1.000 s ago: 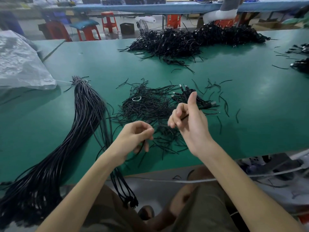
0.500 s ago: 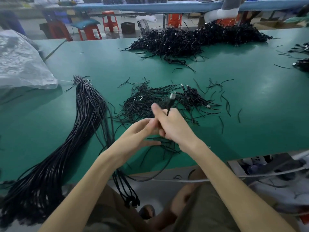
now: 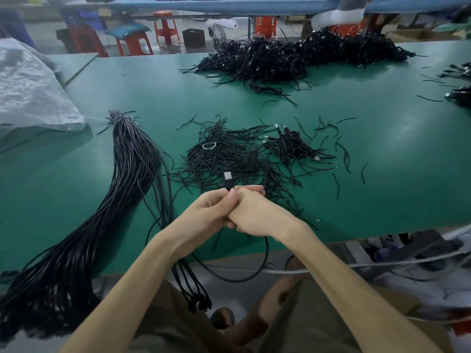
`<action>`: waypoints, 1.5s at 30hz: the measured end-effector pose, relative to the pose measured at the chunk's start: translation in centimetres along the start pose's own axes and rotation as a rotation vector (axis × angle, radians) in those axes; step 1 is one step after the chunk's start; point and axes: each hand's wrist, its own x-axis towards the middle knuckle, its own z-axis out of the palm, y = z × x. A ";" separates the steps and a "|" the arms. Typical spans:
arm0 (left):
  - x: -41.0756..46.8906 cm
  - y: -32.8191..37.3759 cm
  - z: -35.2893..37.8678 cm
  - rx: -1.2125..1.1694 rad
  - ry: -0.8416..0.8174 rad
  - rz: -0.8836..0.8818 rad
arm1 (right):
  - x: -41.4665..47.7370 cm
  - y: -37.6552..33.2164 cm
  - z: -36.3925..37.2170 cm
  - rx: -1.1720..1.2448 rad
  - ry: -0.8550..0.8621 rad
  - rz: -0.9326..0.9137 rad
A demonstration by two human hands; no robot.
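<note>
Many black leads (image 3: 127, 174) lie bundled at left. Left hand (image 3: 209, 207) pinches one cable (image 3: 266, 250) just under its plug (image 3: 228, 180), which pokes up betw. the hands; right hand (image 3: 257, 212), touching it, curls round the cable. Light, floppy, prob. slick: grip at stiff plug neck. Slack loops below table (image 3: 382, 174) edge.
</note>
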 end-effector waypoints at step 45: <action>-2.1 4.2 -1.4 -0.173 0.039 0.128 | 0.8 2.0 1.5 0.660 0.585 -0.249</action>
